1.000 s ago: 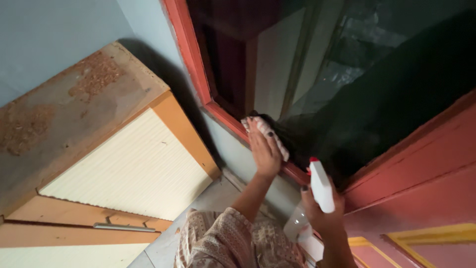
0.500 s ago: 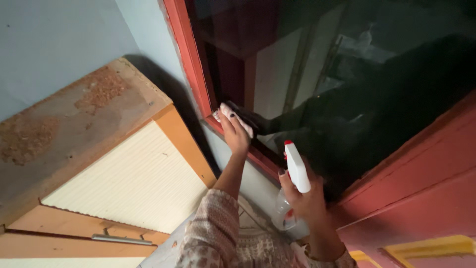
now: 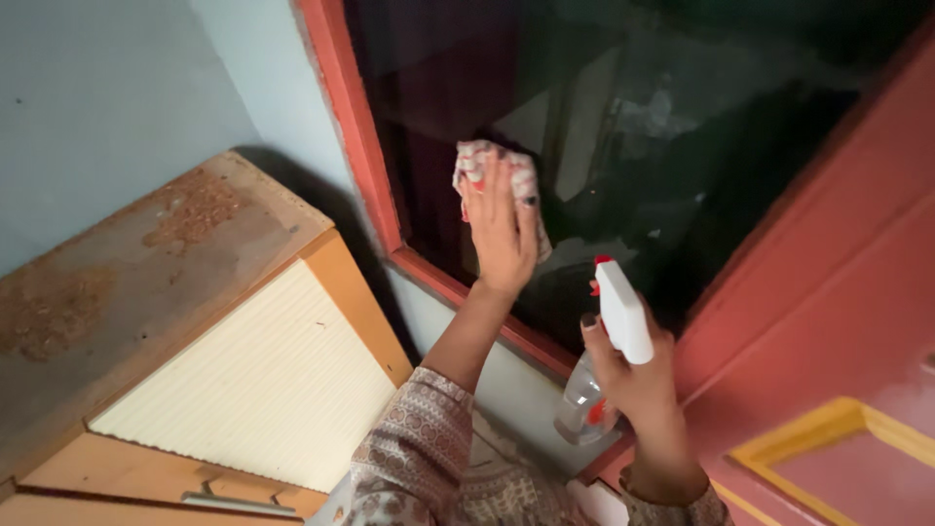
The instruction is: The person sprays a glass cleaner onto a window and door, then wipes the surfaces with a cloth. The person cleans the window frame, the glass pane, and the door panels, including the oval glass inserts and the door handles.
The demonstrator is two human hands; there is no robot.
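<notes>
My left hand point(image 3: 500, 234) lies flat against the dark window glass point(image 3: 623, 136), pressing a red-and-white patterned cloth point(image 3: 474, 162) onto the pane above the lower left corner. The cloth shows around my fingers at the top and sides. My right hand point(image 3: 633, 375) grips a clear spray bottle point(image 3: 582, 399) with a white trigger head and red nozzle point(image 3: 619, 310), held upright just below the pane, near the red window frame point(image 3: 355, 136).
A wooden cabinet point(image 3: 166, 321) with a stained top and a cream ribbed door stands left of the window, against a pale blue wall point(image 3: 107, 107). A red door point(image 3: 838, 321) with a yellow-edged panel fills the right side.
My left hand has moved with the cloth from the bottom frame edge up onto the glass. The spray bottle has stayed in my right hand, a little to the right.
</notes>
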